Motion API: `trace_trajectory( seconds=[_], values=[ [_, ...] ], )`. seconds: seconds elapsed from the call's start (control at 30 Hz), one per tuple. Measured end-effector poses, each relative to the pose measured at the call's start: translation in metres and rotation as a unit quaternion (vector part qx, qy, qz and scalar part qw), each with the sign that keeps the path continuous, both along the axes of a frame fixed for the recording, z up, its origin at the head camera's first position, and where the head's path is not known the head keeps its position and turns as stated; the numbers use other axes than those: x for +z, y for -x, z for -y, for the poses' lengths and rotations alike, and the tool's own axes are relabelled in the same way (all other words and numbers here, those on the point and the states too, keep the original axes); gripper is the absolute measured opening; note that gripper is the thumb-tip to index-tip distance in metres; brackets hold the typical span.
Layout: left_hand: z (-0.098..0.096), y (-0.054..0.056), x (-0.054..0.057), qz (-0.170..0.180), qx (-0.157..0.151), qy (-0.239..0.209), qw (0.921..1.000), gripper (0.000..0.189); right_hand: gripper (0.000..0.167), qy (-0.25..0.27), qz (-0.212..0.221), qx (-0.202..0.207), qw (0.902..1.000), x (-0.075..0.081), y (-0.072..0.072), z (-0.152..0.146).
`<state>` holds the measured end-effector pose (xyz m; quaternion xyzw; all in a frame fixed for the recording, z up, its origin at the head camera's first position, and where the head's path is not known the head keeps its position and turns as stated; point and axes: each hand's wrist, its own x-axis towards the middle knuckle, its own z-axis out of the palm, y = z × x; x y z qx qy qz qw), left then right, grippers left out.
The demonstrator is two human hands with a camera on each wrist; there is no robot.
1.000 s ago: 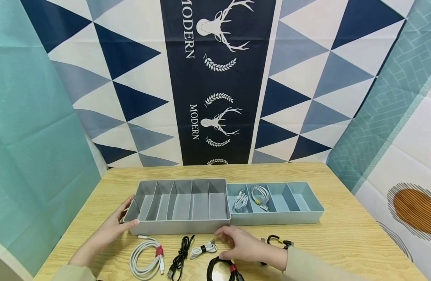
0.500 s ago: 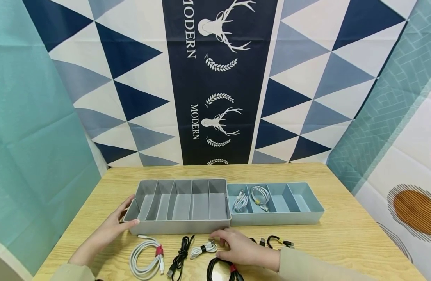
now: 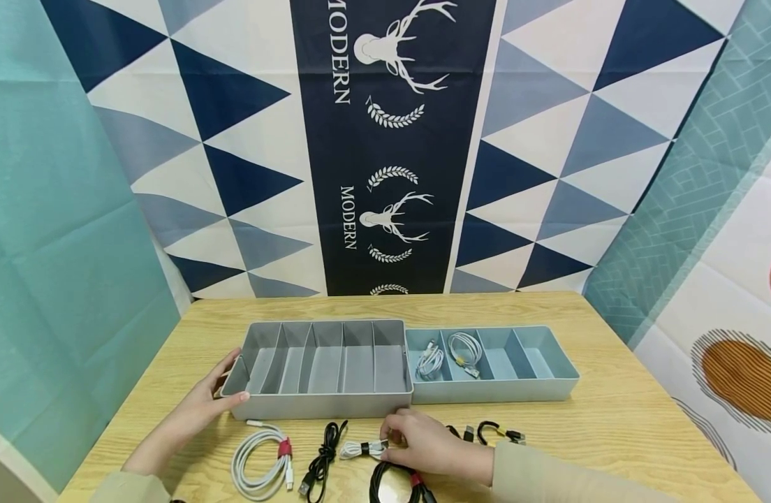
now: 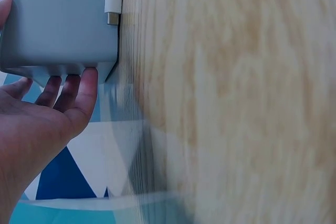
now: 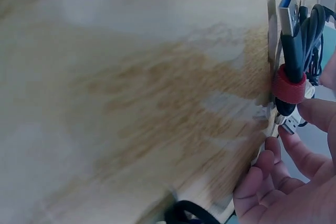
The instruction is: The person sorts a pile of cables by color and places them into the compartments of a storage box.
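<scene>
My left hand (image 3: 200,404) holds the left end of a grey divided organizer box (image 3: 322,406), thumb on the front wall. In the left wrist view, fingertips (image 4: 88,80) press its end wall. My right hand (image 3: 418,441) is at the plug end of a small white USB cable (image 3: 355,450) bundled with a black tie. Its thumb and index finger pinch around the metal plug (image 5: 290,125) in the right wrist view. Just in front lies a coiled black cable (image 3: 377,482) with a red strap (image 5: 289,85).
A light blue divided box (image 3: 495,391) adjoins the grey one and holds two white cables (image 3: 466,349). On the wooden table (image 3: 624,433) lie a large white cable with red strap (image 3: 237,464), a black USB cable (image 3: 325,454), and short black cables (image 3: 486,432) at right.
My right hand has shifted slightly left and closed on the plug end of the small white cable, which has turned to lie more level. The left hand stays on the grey box.
</scene>
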<state>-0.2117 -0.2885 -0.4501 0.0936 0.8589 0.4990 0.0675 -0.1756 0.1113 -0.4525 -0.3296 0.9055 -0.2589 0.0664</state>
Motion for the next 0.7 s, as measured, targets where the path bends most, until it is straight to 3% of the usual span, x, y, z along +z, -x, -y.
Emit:
trace_trajectory(
  seconds=[0.47,0.7],
  values=[
    [-0.0008,-0.0012,0.0013,0.002,-0.001,-0.003,1.0000,0.082,0.008,0.043,0.006,-0.013,0.9990,-0.0048,0.0030,-0.0020],
    [-0.0005,-0.0014,0.0013,-0.002,-0.002,-0.003,1.0000,0.081,0.009,0.043,-0.038,-0.010,0.9983,0.0016,-0.0017,-0.0012]
  ],
)
